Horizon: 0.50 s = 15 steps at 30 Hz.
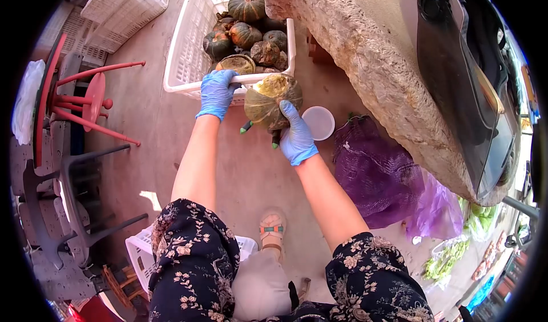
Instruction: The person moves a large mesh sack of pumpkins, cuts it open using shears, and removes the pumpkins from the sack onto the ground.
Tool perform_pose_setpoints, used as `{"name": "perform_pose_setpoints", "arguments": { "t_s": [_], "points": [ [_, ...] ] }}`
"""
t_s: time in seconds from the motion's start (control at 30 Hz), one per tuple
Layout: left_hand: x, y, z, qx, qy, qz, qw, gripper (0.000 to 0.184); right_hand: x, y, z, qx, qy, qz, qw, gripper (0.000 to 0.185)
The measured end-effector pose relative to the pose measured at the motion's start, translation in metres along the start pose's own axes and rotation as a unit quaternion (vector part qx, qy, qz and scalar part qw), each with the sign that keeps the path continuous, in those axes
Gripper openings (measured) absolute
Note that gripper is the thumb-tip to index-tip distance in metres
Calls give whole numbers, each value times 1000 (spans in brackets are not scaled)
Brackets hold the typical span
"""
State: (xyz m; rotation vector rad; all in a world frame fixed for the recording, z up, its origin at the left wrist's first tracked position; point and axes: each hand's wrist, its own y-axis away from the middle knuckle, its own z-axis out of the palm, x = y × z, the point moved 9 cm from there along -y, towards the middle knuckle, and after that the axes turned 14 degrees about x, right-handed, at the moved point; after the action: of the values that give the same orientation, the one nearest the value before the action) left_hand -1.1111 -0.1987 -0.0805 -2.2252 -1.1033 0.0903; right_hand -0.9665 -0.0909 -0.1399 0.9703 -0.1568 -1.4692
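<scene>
My left hand (217, 92), in a blue glove, has its fingers wrapped over the near rim of a white plastic crate (188, 65). In my right hand (296, 132), also gloved in blue, is a green squash (270, 103) with a rough, yellowish damaged patch on top; it hangs just outside the crate's near right corner. Inside the crate lie several green and orange squashes (245, 35), some with brown, decayed-looking skin. A cut or broken one (237, 64) rests against the near wall, beside my left hand.
A round white lid or bowl (318, 123) lies on the floor beside a purple mesh bag (371, 170). A thick stone slab (377, 53) juts in at the right. Red stool legs (94, 102) and grey chairs (74, 202) stand left; stacked white crates (128, 11) are behind.
</scene>
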Motion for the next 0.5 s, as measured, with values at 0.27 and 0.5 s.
{"name": "perform_pose_setpoints", "arguments": {
  "t_s": [0.27,0.5],
  "points": [
    [40,119,-82,-11,21,40,999,21,54,116,-69,-34,62,46,996,45],
    [98,234,-154,-17,36,-23,999,24,71,256,-99,-7,79,114,990,47]
  ]
}}
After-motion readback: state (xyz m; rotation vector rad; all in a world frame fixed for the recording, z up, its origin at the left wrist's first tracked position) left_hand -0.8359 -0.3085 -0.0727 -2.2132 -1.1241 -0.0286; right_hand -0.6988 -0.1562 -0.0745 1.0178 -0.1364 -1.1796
